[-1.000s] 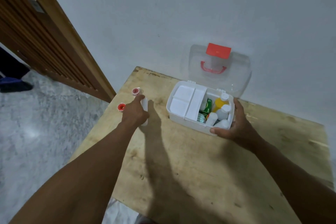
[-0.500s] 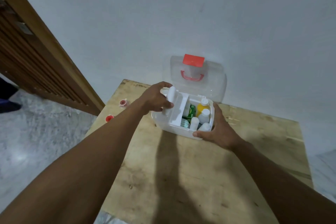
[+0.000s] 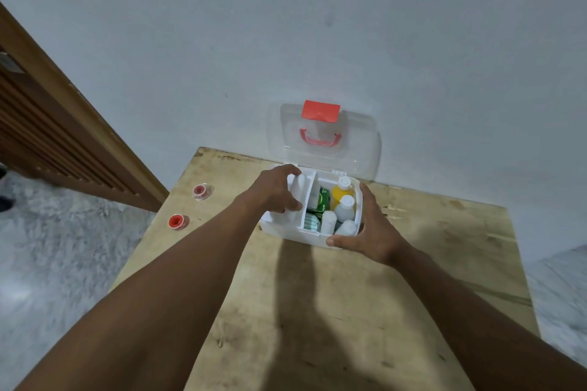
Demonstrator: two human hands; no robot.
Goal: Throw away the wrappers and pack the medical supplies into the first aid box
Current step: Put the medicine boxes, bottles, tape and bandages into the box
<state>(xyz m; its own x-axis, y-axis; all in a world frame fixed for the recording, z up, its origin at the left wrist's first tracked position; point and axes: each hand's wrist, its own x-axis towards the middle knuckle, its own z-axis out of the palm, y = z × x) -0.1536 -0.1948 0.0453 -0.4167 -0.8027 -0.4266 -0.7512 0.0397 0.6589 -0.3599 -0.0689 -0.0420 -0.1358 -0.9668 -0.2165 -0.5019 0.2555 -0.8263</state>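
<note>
The open first aid box (image 3: pixel 281 232), probably light, stiff, slick plastic, sits on the counter (image 3: pixel 413 279) with the right hand (image 3: pixel 370 232) clasping its corner, while the left hand (image 3: pixel 274 192) grips a likely soft white roll (image 3: pixel 297 185) over its tray.

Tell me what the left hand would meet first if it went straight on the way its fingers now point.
Probably the white tray's divider wall in the first aid box, just beyond the left hand and the white roll it grips; depth is unclear.
</note>
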